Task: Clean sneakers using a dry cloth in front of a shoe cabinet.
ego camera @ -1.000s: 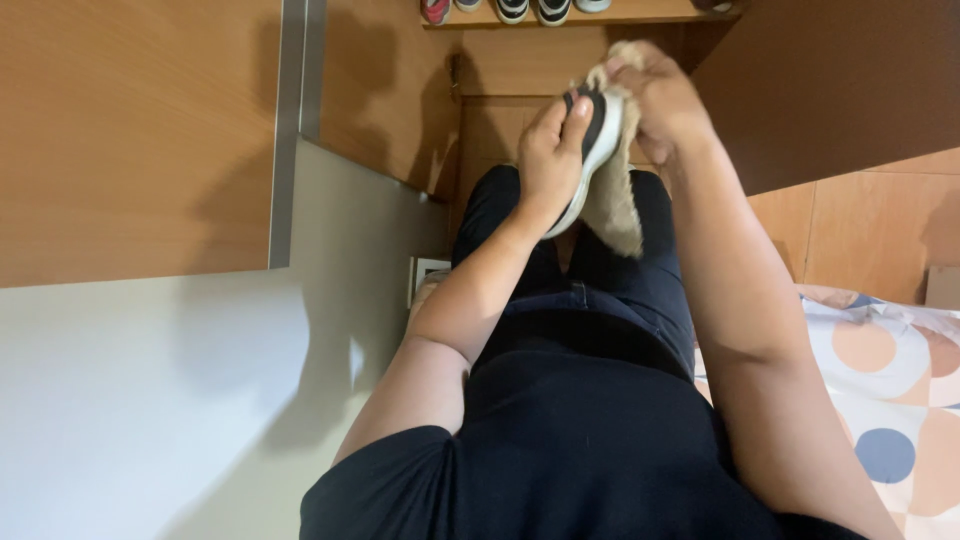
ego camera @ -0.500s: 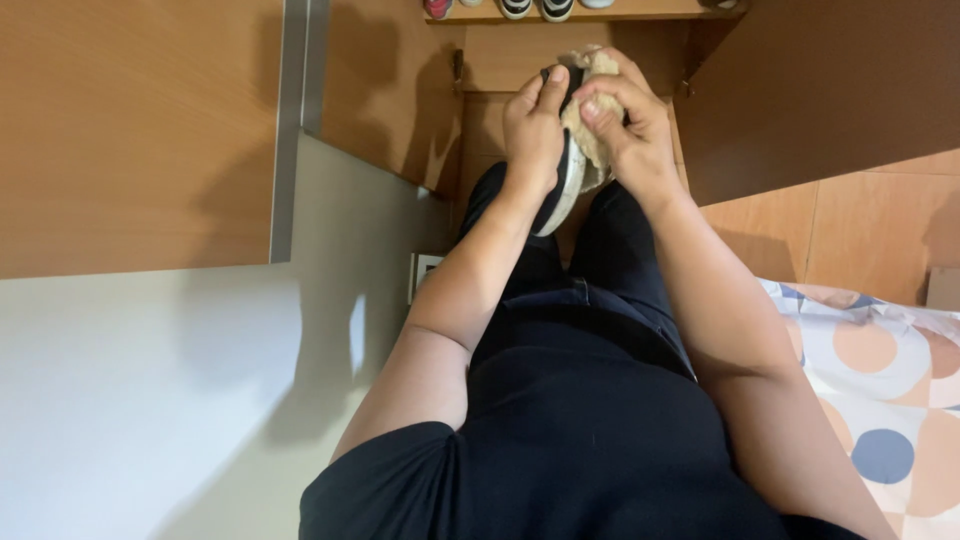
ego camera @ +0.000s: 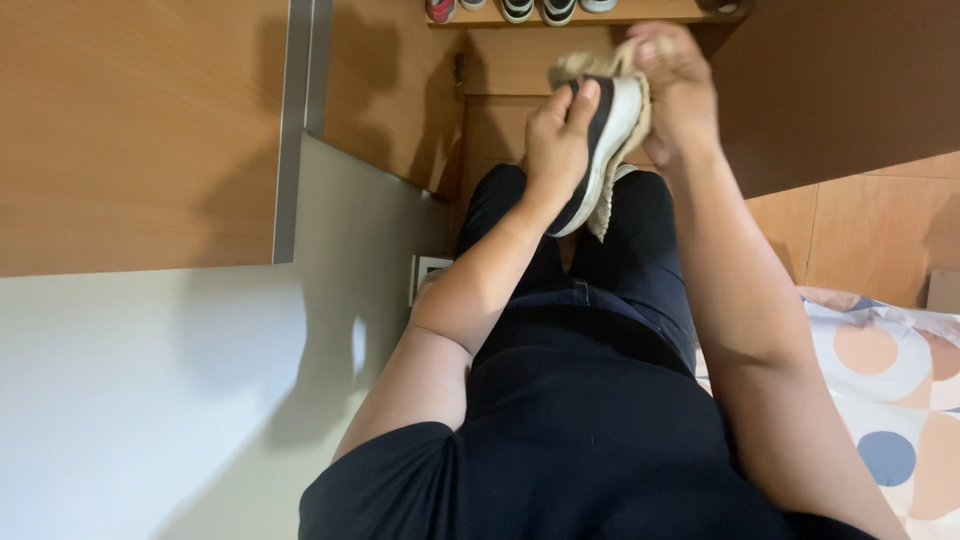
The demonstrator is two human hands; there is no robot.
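Left hand (ego camera: 555,135) grips a smooth, curved white-soled shoe (ego camera: 603,140); right hand (ego camera: 680,85), at three o'clock, clutches a fuzzy beige cloth (ego camera: 600,62) against it

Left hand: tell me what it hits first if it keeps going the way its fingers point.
The left hand already grips the shoe. Beyond that, probably the wooden shelf of shoes ahead, though depth is unclear.
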